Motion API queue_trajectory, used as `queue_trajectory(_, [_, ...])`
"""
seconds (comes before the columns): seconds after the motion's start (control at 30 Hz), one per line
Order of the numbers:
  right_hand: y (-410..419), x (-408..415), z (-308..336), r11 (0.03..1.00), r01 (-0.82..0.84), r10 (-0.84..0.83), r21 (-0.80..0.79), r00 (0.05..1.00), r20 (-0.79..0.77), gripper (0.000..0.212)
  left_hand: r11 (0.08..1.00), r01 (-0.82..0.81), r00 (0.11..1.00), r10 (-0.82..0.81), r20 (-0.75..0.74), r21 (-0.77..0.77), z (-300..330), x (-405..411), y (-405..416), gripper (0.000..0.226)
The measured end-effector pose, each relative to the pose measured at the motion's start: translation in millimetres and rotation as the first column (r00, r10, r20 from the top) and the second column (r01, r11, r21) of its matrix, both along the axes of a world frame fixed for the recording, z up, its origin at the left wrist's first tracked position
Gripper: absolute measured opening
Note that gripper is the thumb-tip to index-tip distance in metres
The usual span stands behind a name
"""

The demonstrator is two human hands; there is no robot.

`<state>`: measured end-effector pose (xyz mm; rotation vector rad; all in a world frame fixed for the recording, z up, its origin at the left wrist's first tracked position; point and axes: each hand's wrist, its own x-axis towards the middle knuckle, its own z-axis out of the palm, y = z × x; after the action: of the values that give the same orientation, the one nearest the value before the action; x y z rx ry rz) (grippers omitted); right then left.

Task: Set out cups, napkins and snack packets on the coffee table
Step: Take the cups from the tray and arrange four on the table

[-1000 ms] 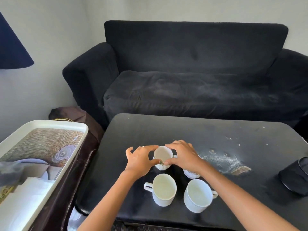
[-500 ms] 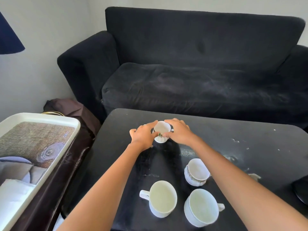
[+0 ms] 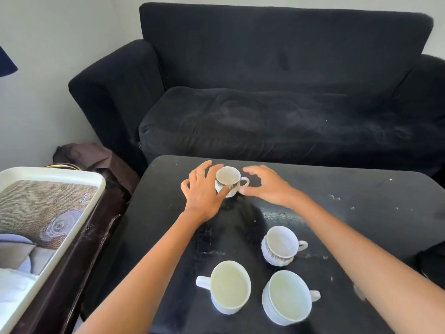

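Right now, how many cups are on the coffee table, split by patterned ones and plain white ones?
Patterned cups: 2, the far cup and the cup on the right
Plain white cups: 2, the near-left cup and the near-right cup
Total: 4

Both bare forearms reach forward from the near edge toward the far side of the table. The left hand point(image 3: 203, 189) is spread, fingers apart and lightly bent, a thin ring on one finger, its thumb tip against the small cup point(image 3: 227, 180). The right hand point(image 3: 267, 186) hovers just right of that cup, fingers loosely extended, its grip released.
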<state>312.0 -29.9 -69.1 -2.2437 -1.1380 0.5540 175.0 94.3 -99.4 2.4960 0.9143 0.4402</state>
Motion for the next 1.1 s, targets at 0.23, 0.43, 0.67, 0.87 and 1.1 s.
queue_trajectory(0.23, [-89.6, -20.3, 8.5, 0.961, -0.14, 0.104, -0.238, 0.982, -0.157, 0.076, 0.93, 0.339, 0.937, -0.348, -0.042, -0.144, 14.7, -28.5, -58.9, 0.05])
queue_trajectory(0.43, [-120.6, -44.1, 1.8, 0.978, -0.128, 0.111, -0.163, 0.988, -0.11, 0.072, 0.875, 0.451, 0.856, -0.48, -0.191, -0.178, 24.7, -34.8, -96.9, 0.06])
queue_trajectory(0.67, [-121.5, -45.4, -16.5, 0.997, 0.038, -0.038, -0.071, 0.999, 0.001, 0.083, 0.924, 0.382, 0.911, -0.375, -0.168, 0.011, 13.7, -22.0, -108.4, 0.05])
queue_trajectory(0.87, [-93.5, -12.9, -16.9, 0.995, 0.068, -0.064, -0.071, 0.996, 0.059, 0.074, 0.953, 0.3, 0.949, -0.302, -0.086, -0.04, 3.1, 6.1, -99.4, 0.045])
queue_trajectory(1.1, [-51.1, 30.3, -15.9, 0.993, 0.046, -0.037, -0.111, 0.996, 0.083, 0.07, 0.959, 0.19, 0.976, -0.208, -0.065, -0.213, -3.7, 45.8, -74.1, 0.05])
